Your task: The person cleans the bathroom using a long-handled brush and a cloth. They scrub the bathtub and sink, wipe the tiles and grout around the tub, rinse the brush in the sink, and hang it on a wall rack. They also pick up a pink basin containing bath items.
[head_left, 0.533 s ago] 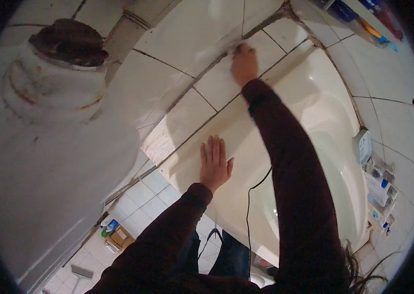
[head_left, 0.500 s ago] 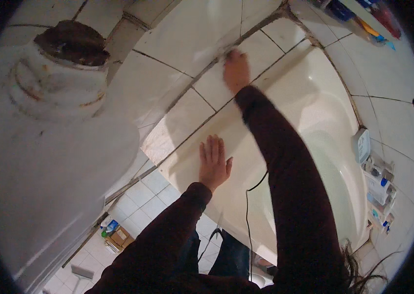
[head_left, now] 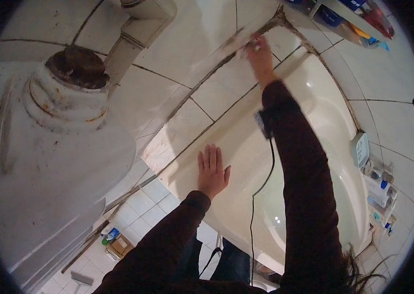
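My left hand [head_left: 212,171] lies flat on the cream bathtub rim [head_left: 246,152], fingers stretched forward and holding nothing. Farther off and to the right, my right hand [head_left: 260,58] is at the tiled ledge [head_left: 221,85] behind the tub. Its fingers are curled close to the dark, stained seam [head_left: 212,72] between ledge and wall. Blur hides what they hold, if anything; a small pale spot shows between them. A small dark device [head_left: 264,122] sits on my right wrist, and a black cable [head_left: 253,206] runs down from it across the tub.
A large white tank with a rusty neck [head_left: 70,105] fills the left side. A shelf with colourful packages [head_left: 349,19] hangs at the upper right. Bottles [head_left: 380,188] and a pale soap dish [head_left: 360,149] line the right wall. A cardboard box [head_left: 119,245] stands on the floor.
My right hand has moved right and farther along the seam, toward the corner. My left hand stays flat on the rim. The view has shifted slightly, and the wrist device now shows.
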